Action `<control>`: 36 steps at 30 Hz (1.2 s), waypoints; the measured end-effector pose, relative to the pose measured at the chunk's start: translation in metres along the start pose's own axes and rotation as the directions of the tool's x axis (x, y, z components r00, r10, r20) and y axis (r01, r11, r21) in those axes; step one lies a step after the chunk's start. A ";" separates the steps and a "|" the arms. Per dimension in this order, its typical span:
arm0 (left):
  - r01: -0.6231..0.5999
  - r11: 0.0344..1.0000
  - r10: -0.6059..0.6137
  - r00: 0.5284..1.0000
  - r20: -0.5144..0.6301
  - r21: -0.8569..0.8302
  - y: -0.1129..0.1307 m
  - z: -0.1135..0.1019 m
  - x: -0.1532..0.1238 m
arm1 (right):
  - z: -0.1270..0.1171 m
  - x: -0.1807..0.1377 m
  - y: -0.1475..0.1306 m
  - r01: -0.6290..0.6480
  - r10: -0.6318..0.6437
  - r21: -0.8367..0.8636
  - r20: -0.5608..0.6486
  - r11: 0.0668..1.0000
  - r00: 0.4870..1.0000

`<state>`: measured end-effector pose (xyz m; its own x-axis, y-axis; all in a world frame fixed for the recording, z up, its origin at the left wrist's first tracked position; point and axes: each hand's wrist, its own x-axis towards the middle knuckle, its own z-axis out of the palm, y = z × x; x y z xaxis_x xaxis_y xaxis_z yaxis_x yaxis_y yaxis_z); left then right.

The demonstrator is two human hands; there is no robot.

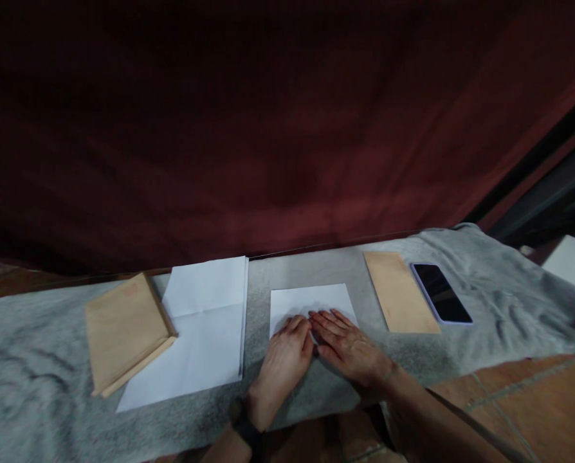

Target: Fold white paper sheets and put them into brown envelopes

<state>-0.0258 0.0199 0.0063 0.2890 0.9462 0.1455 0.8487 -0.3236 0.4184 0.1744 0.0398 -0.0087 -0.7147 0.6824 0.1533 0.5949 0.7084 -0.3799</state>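
Observation:
A sheet of white paper [311, 296], seemingly folded, lies on the grey cloth in front of me. My left hand [288, 350] rests on its near left part, palm down, with the fingers close together and slightly bent. Beside it, my right hand [348, 344] lies flat on the near right part, fingers stretched out. The fingertips of the two hands almost meet at the middle of the paper. Both hands cover the near edge, so the fold there is hidden. A dark band sits on my left wrist.
To the left lies a stack of larger white sheets [205, 334] with a crease across. A pile of brown envelopes [123, 321] overlaps its left side. On the right are a single brown envelope [399, 292] and a phone [440, 292]. Behind hangs a dark red curtain [287, 141].

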 end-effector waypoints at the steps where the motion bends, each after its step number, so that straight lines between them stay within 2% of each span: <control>1: -0.019 1.000 0.020 1.000 -0.012 0.023 -0.002 0.002 0.001 | -0.001 -0.002 -0.001 0.006 -0.006 0.013 0.010 1.000 1.000; 6: -0.136 0.981 0.139 0.990 -0.010 0.140 -0.010 0.011 0.010 | -0.004 -0.009 -0.006 0.040 -0.046 0.103 0.060 0.994 0.997; 9: -0.171 0.973 0.173 0.985 0.001 0.156 -0.010 0.015 0.017 | -0.006 -0.011 -0.009 0.048 -0.058 0.147 0.067 0.988 0.996; 19: -0.095 0.974 0.090 0.995 0.035 0.205 -0.007 0.022 0.027 | -0.014 -0.012 -0.008 0.091 -0.104 0.230 0.046 0.969 0.994; 22: -0.032 0.971 0.036 0.999 -0.015 0.237 -0.008 0.027 0.028 | -0.013 -0.011 -0.009 0.046 -0.050 0.255 0.009 0.966 0.999; 27: 0.005 0.962 0.014 0.997 -0.070 0.274 -0.010 0.034 0.026 | -0.008 -0.002 -0.006 -0.116 0.161 0.306 -0.124 0.945 0.979; 31: 0.016 0.961 0.006 0.997 -0.079 0.277 -0.009 0.035 0.024 | 0.002 0.010 -0.001 -0.256 0.294 0.192 -0.210 0.947 0.932; 36: 0.012 0.951 0.000 0.999 -0.039 0.308 -0.005 0.036 0.022 | 0.021 0.023 0.001 -0.287 0.270 -0.047 -0.219 0.957 0.937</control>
<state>-0.0078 0.0422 -0.0248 0.2720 0.9453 0.1801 0.9472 -0.2960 0.1231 0.1508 0.0524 -0.0243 -0.4286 0.8707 0.2413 0.7914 0.4906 -0.3646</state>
